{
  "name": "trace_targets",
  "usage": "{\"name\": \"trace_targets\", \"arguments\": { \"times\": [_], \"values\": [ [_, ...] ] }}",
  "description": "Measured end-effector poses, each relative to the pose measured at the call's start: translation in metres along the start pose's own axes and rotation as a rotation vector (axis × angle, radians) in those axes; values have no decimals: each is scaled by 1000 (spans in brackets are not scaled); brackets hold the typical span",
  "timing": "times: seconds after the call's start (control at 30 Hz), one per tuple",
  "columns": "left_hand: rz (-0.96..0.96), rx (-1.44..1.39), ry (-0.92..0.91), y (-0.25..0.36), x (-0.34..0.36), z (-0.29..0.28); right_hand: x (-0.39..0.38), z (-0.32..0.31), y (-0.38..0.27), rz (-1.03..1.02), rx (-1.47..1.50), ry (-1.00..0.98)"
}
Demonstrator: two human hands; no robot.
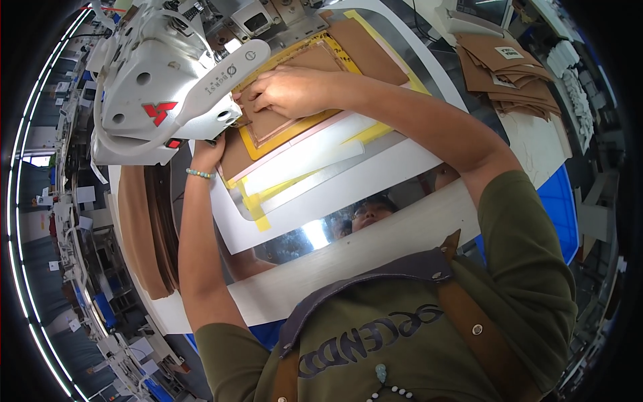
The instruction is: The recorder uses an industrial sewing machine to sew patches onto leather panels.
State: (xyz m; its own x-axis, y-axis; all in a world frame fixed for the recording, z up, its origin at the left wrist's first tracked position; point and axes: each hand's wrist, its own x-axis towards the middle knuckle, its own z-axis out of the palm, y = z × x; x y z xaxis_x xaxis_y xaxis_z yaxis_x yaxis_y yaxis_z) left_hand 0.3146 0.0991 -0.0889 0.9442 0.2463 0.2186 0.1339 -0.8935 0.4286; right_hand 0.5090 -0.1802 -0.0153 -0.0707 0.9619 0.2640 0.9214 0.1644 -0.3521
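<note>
A brown fabric panel (284,126) lies inside a yellow rectangular frame (268,149) under the head of a white sewing machine (144,87). My right hand (291,92) rests on the panel, its fingers slightly bent and spread over the fabric near the machine's needle area. Nothing shows held in it. My left hand (209,154), a beaded bracelet at its wrist, reaches in at the frame's left side below the machine head. The machine hides most of its fingers, so their grip cannot be seen. Another brown piece (365,47) lies beyond the frame.
Beneath the frame lies a white sheet (395,157) with yellow tape strips (258,213). A stack of brown pieces (144,231) stands at the left; more brown pieces (502,67) are piled at far right. A blue bin (559,208) sits beside the table at right.
</note>
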Motion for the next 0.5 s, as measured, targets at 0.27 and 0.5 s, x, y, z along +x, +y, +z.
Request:
{"name": "trace_targets", "arguments": {
  "times": [0.27,0.5],
  "values": [
    [-131,-273,140,40,-43,-38,7,5,-12,-13,-61,-10],
    [-64,-238,28,98,-77,-60,-7,9,-8,-135,-13,39]
  ]
}}
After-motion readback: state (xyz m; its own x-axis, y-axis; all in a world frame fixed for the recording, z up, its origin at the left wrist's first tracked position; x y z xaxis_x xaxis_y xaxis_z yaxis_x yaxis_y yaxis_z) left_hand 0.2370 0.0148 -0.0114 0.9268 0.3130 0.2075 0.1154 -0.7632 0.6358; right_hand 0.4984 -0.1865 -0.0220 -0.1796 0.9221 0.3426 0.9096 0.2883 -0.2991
